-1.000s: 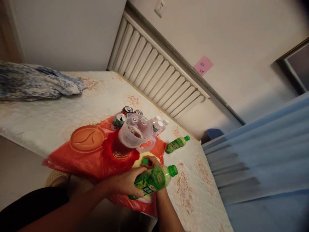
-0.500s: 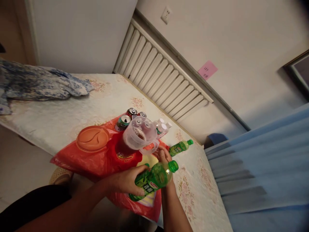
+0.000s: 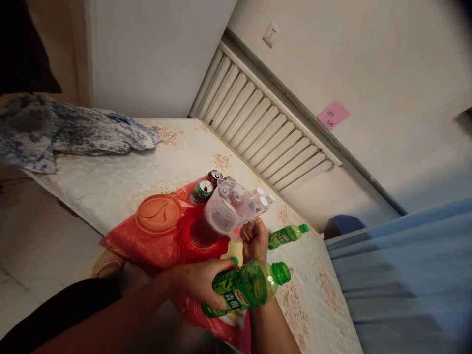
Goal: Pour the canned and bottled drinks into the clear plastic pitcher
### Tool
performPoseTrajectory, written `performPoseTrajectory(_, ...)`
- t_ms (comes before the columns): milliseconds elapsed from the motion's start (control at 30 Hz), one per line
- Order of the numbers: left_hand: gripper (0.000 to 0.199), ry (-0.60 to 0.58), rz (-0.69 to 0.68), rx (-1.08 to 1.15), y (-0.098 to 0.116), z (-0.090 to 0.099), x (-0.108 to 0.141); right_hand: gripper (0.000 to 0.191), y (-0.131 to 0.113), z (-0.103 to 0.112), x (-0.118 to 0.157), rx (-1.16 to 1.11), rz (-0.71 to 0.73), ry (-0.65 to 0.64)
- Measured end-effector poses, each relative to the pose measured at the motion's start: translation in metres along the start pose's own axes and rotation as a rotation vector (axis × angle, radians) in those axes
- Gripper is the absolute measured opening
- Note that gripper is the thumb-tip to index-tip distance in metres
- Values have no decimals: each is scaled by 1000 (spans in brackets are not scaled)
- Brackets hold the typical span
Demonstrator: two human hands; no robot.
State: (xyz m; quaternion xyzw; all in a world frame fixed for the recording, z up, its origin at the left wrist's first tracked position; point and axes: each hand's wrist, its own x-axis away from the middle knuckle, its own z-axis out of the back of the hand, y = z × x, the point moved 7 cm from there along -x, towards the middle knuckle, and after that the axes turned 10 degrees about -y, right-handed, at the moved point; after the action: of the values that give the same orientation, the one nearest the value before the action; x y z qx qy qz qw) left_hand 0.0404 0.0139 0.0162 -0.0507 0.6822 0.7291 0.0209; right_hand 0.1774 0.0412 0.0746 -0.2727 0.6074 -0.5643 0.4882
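My left hand (image 3: pixel 206 282) is wrapped around a green plastic drink bottle (image 3: pixel 243 292), which slants with its neck up to the right. Just beyond it, my right hand (image 3: pixel 256 238) is curled closed at the handle side of a clear plastic pitcher (image 3: pixel 230 209). Its fingers seem to be around the handle, which is mostly hidden. Dark reddish-brown liquid with some foam shows in the pitcher, which stands on a red plastic bag (image 3: pixel 155 250). A small green cap-like piece (image 3: pixel 235 259) shows beside my left thumb.
An orange round lid (image 3: pixel 158 214) lies on the bag. Behind the pitcher stand several drink cans (image 3: pixel 202 191) and small white-capped bottles (image 3: pixel 261 202). Another green bottle (image 3: pixel 286 237) lies on the flowered tablecloth (image 3: pixel 295 309). A patterned cloth (image 3: pixel 99 132) covers the far left; a radiator (image 3: pixel 265 118) lines the wall.
My right hand has gone from loosely open near the pitcher's handle to curled closed there. The bottle in my left hand has shifted slightly right and down as the whole view shifted.
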Motion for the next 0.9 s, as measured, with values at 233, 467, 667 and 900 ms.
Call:
performPoseTrajectory(233,71,-30,-106,140,-2,9,-1,46,-60,46,4,-267,-8,133)
performPoseTrajectory(467,72,90,-115,77,2,34,0,41,-136,100,26,-223,102,256)
performPoseTrajectory(667,68,355,-88,-9,-5,63,-4,41,-153,133,43,-151,25,287)
performPoseTrajectory(900,57,568,-72,-68,-16,87,-4,48,-146,150,51,-46,-114,198)
